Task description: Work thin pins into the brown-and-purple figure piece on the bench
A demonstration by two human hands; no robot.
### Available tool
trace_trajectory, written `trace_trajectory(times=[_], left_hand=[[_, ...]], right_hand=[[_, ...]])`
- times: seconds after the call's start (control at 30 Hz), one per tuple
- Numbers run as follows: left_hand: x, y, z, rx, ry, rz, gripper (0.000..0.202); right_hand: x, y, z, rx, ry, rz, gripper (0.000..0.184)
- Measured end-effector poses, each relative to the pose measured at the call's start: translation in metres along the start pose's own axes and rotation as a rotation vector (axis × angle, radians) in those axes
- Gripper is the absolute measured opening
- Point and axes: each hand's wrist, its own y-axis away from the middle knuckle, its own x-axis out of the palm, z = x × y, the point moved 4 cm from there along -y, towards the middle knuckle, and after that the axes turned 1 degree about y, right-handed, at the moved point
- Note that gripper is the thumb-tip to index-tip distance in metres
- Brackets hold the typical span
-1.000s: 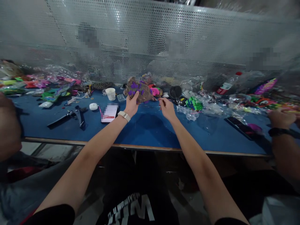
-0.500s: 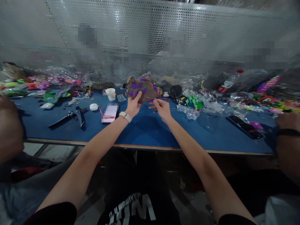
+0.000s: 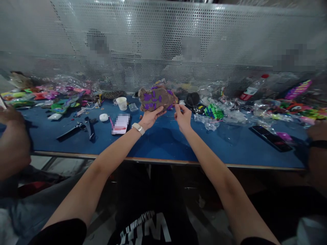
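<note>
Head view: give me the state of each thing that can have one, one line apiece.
Brown and purple piece: held above the table
Left hand: gripping that piece
Right hand: curled, by the piece's right-hand end; grip unclear
White cup: upright
Bottle: red cap on
Phone near the cup: screen lit
Phone at the right: screen dark
Wristband: worn on the left wrist

A: So what are we looking at behind the bench?
B: Mostly an upright silvery-grey metal panel (image 3: 153,30) punched with rows of small round holes. We've got it running along the far side of a long, flat blue table (image 3: 160,146).
A: Table edge?
B: Thin brownish strip (image 3: 158,160). Below that we see dim grey floor (image 3: 212,219). Lighting's murky, tbh, with whitish glare (image 3: 129,22) on the metal.
</note>
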Motion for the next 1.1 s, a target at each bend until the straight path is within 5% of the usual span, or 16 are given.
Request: trace_trajectory(times=[0.17,0.4,0.73,1.1], left_hand=[[-0.003,0.000,-0.006,-0.002,0.038,-0.044,0.054],[-0.006,-0.003,0.000,-0.002,0.014,-0.019,0.042],[-0.013,-0.008,0.007,-0.019,-0.021,0.089,0.038],[-0.012,-0.007,0.005,-0.024,-0.040,0.108,0.041]], right_hand=[[-0.004,-0.004,-0.007,0.084,-0.083,-0.026,0.074],[0.004,0.000,0.003,0.029,-0.122,0.118,0.066],[0.002,0.001,0.009,0.001,-0.149,0.057,0.073],[-0.007,0.002,0.018,-0.092,0.093,0.140,0.075]])
